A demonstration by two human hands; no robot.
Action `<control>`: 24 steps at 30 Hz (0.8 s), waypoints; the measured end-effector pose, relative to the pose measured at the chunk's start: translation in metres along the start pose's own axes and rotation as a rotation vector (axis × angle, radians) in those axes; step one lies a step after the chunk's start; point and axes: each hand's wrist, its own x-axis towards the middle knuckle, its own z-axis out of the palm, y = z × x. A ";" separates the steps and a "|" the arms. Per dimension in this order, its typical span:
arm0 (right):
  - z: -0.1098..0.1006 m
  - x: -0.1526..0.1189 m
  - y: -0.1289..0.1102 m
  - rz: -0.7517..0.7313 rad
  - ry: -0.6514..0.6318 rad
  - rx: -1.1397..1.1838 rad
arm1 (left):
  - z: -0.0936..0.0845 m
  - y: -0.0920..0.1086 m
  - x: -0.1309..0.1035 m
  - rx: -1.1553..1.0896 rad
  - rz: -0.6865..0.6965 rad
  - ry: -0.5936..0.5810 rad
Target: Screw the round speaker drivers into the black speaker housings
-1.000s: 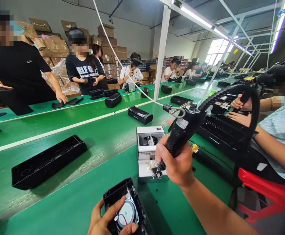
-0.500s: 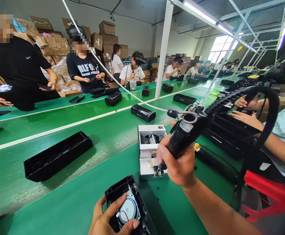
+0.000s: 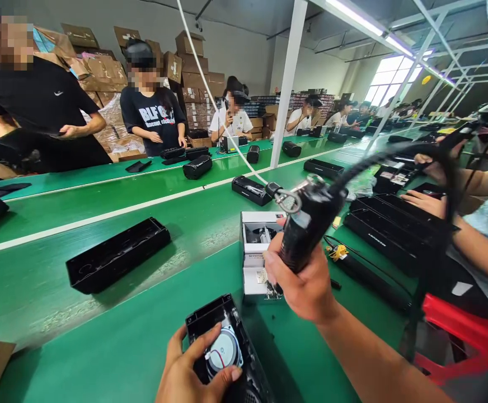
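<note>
My left hand [image 3: 189, 364] is closed with thumb and forefinger on a round speaker driver [image 3: 224, 348], which has a red wire on its back. This driver lies within an open black speaker housing [image 3: 249, 350] on the green bench. In my right hand [image 3: 305, 280] is a black electric screwdriver [image 3: 305, 229], tilted, its tip low and largely hidden by my fingers. A steel cable is looped to its top and a thick black cord runs off to the right. Just behind it stands a white screw feeder [image 3: 250, 258], partly covered by my hand.
A long black housing [image 3: 118, 254] and a smaller one [image 3: 250, 190] lie on the green conveyor [image 3: 193, 226]. Black cases [image 3: 389, 229] are stacked at right beside a co-worker's hands [image 3: 426, 201]. A red stool [image 3: 462, 336] stands lower right. Co-workers line the far side.
The view has turned slightly left, shifting the scene rightward. My right hand holds the screwdriver a little farther left and more upright. My left hand keeps its hold on the driver.
</note>
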 end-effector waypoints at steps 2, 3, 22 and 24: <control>0.000 -0.007 -0.005 0.165 -0.138 -0.057 | -0.001 0.005 -0.002 -0.031 -0.016 -0.005; 0.000 -0.012 -0.009 0.228 -0.210 -0.084 | -0.002 0.007 -0.004 -0.048 -0.024 -0.009; 0.066 -0.015 0.010 -0.013 -0.096 0.332 | -0.003 0.008 -0.006 -0.043 -0.021 -0.003; 0.067 -0.016 0.014 0.009 -0.111 0.327 | -0.003 0.009 -0.006 -0.054 -0.016 0.000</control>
